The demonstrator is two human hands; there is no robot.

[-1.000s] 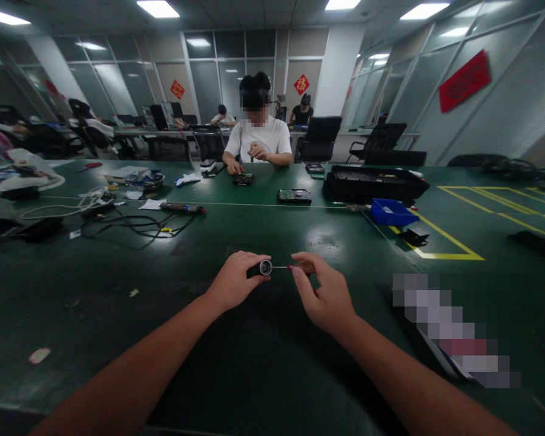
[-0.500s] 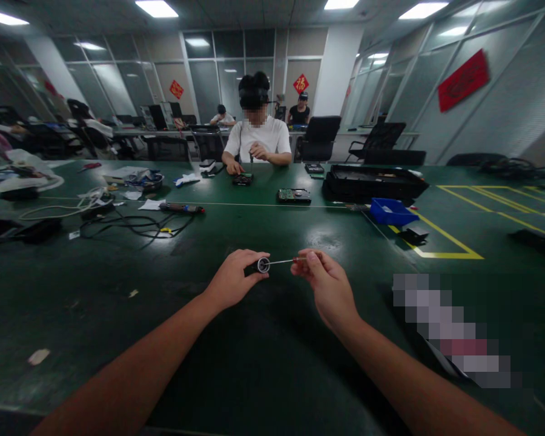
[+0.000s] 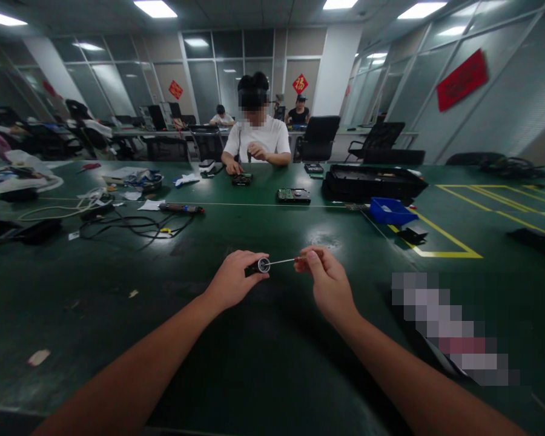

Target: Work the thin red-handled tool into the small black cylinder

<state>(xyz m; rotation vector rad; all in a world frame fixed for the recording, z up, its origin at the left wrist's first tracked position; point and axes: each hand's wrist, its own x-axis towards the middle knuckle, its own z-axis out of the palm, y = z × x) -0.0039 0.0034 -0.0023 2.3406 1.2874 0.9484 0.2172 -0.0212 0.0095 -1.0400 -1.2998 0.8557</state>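
My left hand (image 3: 235, 278) is wrapped round a dark cylinder with a pale round rim (image 3: 264, 265), its end facing right toward my other hand. Most of the cylinder's body is hidden by the fingers. In a pinch, my right hand (image 3: 329, 281) holds a screwdriver (image 3: 281, 261) by its reddish handle. The thin metal shaft points left, and its tip reaches into the rimmed end. What the tip touches inside is too small to make out. Both hands are above the green table (image 3: 254, 363).
Across the table a person in a white shirt (image 3: 258, 139) works on a circuit board (image 3: 242, 179). A hard drive (image 3: 293, 195), a black tray (image 3: 375, 181) and a blue bin (image 3: 392, 211) stand beyond my hands. Black cables (image 3: 131, 227) lie left, a blurred-out item (image 3: 454, 333) right.
My right hand's fingers have shifted slightly on the screwdriver, whose tip stays in the rimmed end. My left hand keeps its hold. The view has moved very slightly.
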